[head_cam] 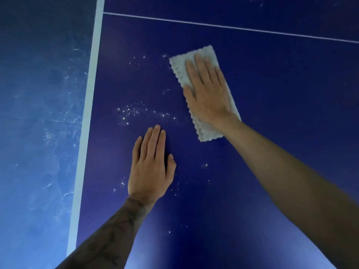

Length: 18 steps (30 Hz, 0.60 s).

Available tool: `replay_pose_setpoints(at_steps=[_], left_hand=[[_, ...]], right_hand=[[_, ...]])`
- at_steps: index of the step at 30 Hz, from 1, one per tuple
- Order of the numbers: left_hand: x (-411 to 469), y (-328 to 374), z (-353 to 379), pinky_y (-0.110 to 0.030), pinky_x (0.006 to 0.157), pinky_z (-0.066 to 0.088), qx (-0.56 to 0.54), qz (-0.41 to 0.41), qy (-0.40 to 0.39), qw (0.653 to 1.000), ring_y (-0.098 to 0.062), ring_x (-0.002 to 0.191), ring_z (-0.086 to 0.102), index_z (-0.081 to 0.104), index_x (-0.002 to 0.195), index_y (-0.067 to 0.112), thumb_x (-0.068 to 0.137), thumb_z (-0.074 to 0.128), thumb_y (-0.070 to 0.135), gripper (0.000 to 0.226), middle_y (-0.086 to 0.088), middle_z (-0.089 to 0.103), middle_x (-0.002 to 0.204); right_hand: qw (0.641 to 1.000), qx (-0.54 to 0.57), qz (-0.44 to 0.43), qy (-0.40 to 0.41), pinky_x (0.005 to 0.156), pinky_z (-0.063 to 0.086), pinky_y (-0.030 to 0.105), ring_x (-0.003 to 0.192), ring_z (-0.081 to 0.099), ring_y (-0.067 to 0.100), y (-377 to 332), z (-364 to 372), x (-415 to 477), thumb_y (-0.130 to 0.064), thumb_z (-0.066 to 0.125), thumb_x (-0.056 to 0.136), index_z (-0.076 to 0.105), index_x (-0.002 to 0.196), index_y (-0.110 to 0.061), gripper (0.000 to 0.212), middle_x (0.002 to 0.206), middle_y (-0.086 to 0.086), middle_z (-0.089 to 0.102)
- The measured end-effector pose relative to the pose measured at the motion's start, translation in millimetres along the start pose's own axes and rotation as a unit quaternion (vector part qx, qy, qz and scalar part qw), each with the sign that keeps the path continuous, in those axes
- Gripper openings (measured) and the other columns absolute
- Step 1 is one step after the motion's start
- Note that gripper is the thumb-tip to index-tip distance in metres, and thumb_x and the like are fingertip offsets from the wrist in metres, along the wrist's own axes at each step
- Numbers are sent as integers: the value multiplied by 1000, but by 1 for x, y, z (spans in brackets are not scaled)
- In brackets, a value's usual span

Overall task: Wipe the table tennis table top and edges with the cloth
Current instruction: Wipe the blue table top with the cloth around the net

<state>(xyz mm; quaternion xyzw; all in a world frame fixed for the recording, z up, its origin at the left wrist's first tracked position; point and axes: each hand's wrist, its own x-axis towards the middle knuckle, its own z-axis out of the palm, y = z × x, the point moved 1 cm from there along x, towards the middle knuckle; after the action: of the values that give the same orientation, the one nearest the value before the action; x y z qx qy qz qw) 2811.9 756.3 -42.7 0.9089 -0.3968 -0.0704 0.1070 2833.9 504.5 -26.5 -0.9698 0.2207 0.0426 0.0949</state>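
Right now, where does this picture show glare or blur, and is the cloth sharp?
Head view: pale glare on the dark blue table top near the bottom edge; the right forearm blurs at lower right; the folded pale grey cloth under the right hand looks fairly sharp.

The table top spreads as open, flat blue to the right of the cloth and past it up to the thin line. Two things stand in a hand's way: the right hand, flat on the cloth, and the left hand, flat on the top, nearer and to the left. Between them runs a narrow open strip dotted with specks. Left of the left hand, open top reaches the white band at the edge, with the floor beyond. The right forearm crosses over the lower right of the top.
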Motion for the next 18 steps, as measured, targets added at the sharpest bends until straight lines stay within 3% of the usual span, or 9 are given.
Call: replay_pose_setpoints(at_steps=[7, 9, 15, 18], left_hand=[[1, -1, 3, -51, 130, 20, 10, 4, -3, 1000, -31, 158, 25, 35, 159, 0, 106, 37, 33, 63, -16, 31, 169], [2, -1, 4, -51, 130, 19, 10, 4, -4, 1000, -31, 158, 25, 34, 159, 0, 105, 38, 33, 63, -16, 31, 169], [1, -2, 2, -50, 131, 16, 10, 3, -6, 1000, -31, 159, 23, 31, 161, 0, 106, 36, 32, 63, -16, 29, 170], [0, -1, 2, -50, 131, 17, 7, 3, -6, 1000, -31, 158, 24, 31, 161, 1, 107, 34, 33, 63, -15, 29, 170]], right_hand=[[985, 18, 169, 32, 134, 2, 51, 165, -2, 34, 30, -14, 65, -45, 21, 112, 3, 170, -14, 69, 178, 15, -2], [988, 26, 147, 30, 133, 2, 52, 165, -1, 35, 5, -10, 74, -46, 21, 111, 4, 170, -14, 69, 178, 15, -1], [997, -14, -74, -7, 134, 5, 49, 165, 1, 30, -38, 9, -12, -48, 18, 112, 7, 171, -16, 67, 179, 11, 1], [1000, -18, -16, -7, 134, 2, 47, 165, -2, 27, 1, 5, -25, -48, 18, 112, 4, 171, -19, 67, 179, 8, -1]])
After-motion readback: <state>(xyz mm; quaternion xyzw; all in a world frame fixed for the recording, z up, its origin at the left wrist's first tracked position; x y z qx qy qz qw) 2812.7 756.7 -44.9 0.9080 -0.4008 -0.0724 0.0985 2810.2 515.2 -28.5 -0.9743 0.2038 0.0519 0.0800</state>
